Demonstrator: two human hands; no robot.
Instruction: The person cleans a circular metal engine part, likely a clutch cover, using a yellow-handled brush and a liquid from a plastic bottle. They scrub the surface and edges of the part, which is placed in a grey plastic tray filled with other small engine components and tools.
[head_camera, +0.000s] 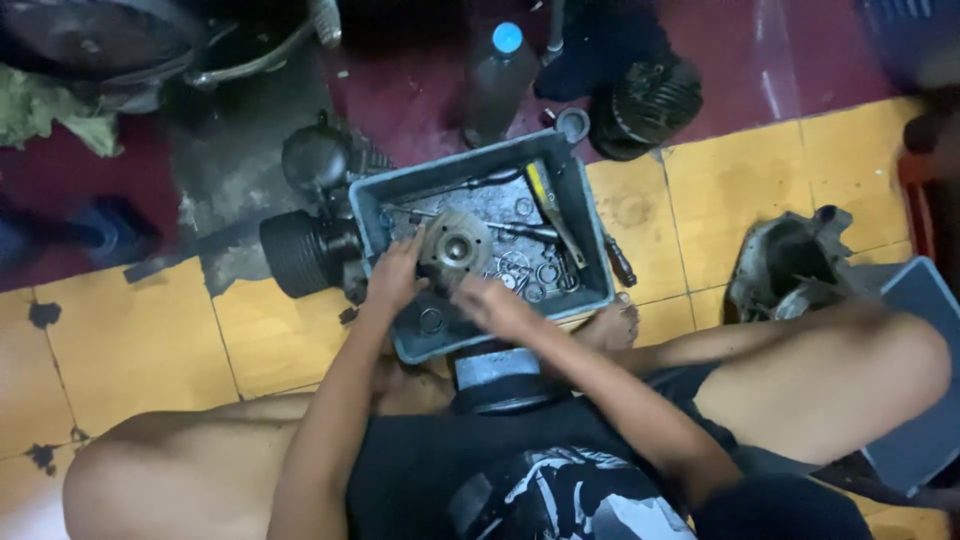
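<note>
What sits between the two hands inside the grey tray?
In the head view, a round metal part lies between the left hand and the right hand, in the grey tray.

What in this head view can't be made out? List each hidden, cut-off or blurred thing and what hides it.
- Right hand: motion blur; its grip cannot be told.
- Small rings and washers in the grey tray: too small to identify.
- Round metal part: near edge hidden by the left hand.
- Grey cylinder under the tray: mostly covered by tray and arms.
- Dark housing: interior in shadow.
</note>
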